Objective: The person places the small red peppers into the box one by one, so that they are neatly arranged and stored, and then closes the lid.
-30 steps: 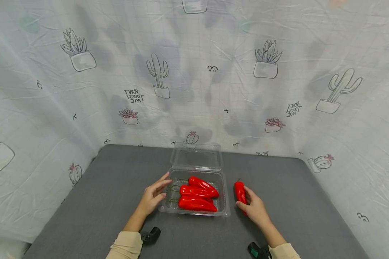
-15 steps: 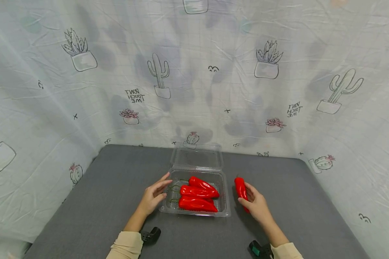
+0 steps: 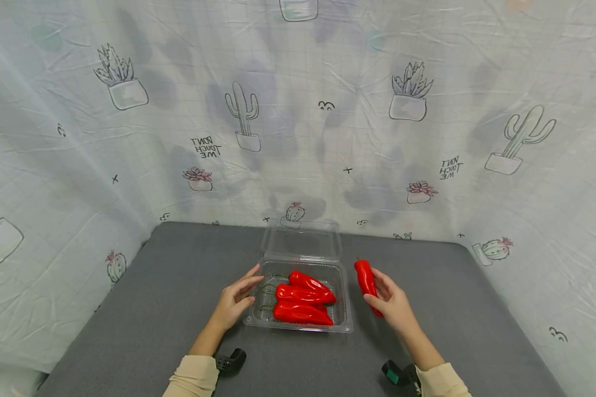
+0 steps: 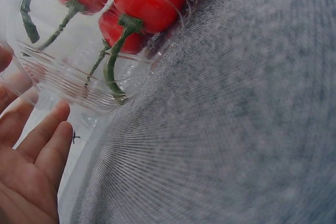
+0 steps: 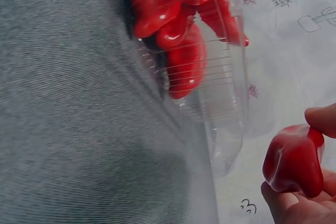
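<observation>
Thumb and fingers of my right hand (image 3: 393, 303) grip a red pepper (image 3: 365, 278) beside the right wall of a clear plastic container (image 3: 349, 300). Its stem end points away and slightly left; the right wrist view shows the tip of this pepper (image 5: 294, 163) between thumb and fingers. Several red peppers (image 3: 303, 312) lie crosswise in the container, partly stacked, their green stems (image 4: 113, 72) to the left. My left hand (image 3: 230, 303) has its fingers loosely extended along the container's left side, with the fingertips (image 4: 62, 111) right at the wall in the left wrist view.
The container's hinged lid (image 3: 300, 242) stands raised at its far side. Grey cloth (image 3: 179, 264) covers the table, and a cactus-print curtain (image 3: 323, 138) encloses the back and both sides. A black strap-on device (image 3: 232, 361) sits at each wrist.
My right hand has moved away from me with the pepper, which now sits higher in the view with its stem end turned more to the left. The left hand and the container have stayed put.
</observation>
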Tool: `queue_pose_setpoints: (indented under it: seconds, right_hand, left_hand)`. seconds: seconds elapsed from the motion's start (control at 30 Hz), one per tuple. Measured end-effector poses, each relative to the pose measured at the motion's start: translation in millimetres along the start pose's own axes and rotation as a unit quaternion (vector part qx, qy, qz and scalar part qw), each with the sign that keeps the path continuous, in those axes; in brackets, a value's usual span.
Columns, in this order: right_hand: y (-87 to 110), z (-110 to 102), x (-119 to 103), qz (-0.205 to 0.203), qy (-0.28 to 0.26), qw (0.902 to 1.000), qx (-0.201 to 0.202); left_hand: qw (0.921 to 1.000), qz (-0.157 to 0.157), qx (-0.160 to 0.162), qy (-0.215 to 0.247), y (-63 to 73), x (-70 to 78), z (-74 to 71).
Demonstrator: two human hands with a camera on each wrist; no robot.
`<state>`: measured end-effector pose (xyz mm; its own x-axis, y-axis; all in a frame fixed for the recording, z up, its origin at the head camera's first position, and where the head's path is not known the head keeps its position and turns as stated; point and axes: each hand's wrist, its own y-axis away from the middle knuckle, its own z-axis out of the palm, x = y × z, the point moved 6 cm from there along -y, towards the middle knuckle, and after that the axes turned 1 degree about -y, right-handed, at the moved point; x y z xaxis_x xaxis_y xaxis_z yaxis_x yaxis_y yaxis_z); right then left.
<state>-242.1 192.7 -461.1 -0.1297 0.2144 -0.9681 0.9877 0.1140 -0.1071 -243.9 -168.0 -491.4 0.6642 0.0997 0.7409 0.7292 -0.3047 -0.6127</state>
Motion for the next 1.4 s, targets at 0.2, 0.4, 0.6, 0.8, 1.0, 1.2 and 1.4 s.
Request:
queue_pose_setpoints:
  seconds: [0.2, 0.4, 0.6, 0.8, 1.0, 1.2, 1.4]
  right_hand:
    - [-7.3, 5.1, -12.0, -0.023, -0.01, 0.9988, -0.042]
    - [-19.2, 12.7, -22.1, -0.048, -0.018, 0.9917, -0.118]
    - [-34.2, 25.3, -31.4, -0.04, -0.021, 0.9813, -0.187]
    - [-46.5, 40.7, -40.6, -0.019, -0.028, 0.9678, -0.25]
    - [-58.9, 55.9, -48.8, -0.024, 0.009, 0.9512, -0.308]
    - [-66.3, 71.5, -48.7, 0.003, 0.037, 0.9332, -0.357]
    - [-77.4, 87.4, -44.5, 0.036, 0.068, 0.921, -0.382]
  left_hand:
    - [0.9998, -0.021, -0.002, 0.001, 0.2, -1.3, -0.3]
    - [0.9991, -0.042, -0.006, -0.001, 0.8, -4.7, 0.2]
    - [0.9992, -0.039, -0.006, -0.001, 1.5, -6.0, -0.5]
    - [0.9996, -0.027, -0.006, 0.0, 1.9, -4.5, 0.2]
    - [0.9998, -0.017, -0.002, -0.003, 0.3, -0.9, 0.3]
    - [0.9998, -0.019, -0.01, -0.005, 1.2, -1.7, 1.3]
    - [0.9997, -0.025, -0.007, -0.003, 2.7, -5.9, 0.2]
